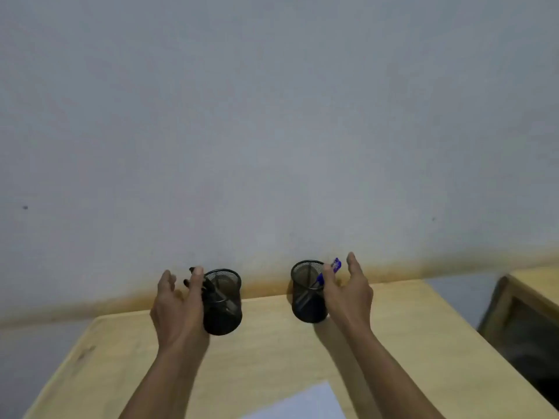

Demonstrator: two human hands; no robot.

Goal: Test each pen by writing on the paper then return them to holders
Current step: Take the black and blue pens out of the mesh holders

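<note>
Both hands are at the far edge of the wooden desk (272, 358), each beside a black mesh pen holder, and the step in hand looks like either drawing a pen out or dropping one back in; which of the two cannot be told from this view. The left hand (178, 309) sits against the outer side of the left mesh holder (223, 303), thumb up near the rim, with dark pens (208, 290) between thumb and holder; whether its fingers pinch one of them is blurred, so I cannot tell. The right hand (348, 294) is on the outer side of the right mesh holder (308, 293), its fingers spread fairly wide, and the forefinger lies against a blue pen (328, 272) whose capped end sticks up past the rim just inside that finger, while the lower shaft slants down into the holder. It seems touched or lightly steadied rather than firmly gripped. To do this well, I would close thumb and forefinger on the blue pen just above the rim, lift it along its own slant so the light holder does not tip toward the palm, and carry it back toward the white paper (302, 403), which lies near the wrists at the desk's near edge. Handling one pen at a time would keep the other holder steady.
</note>
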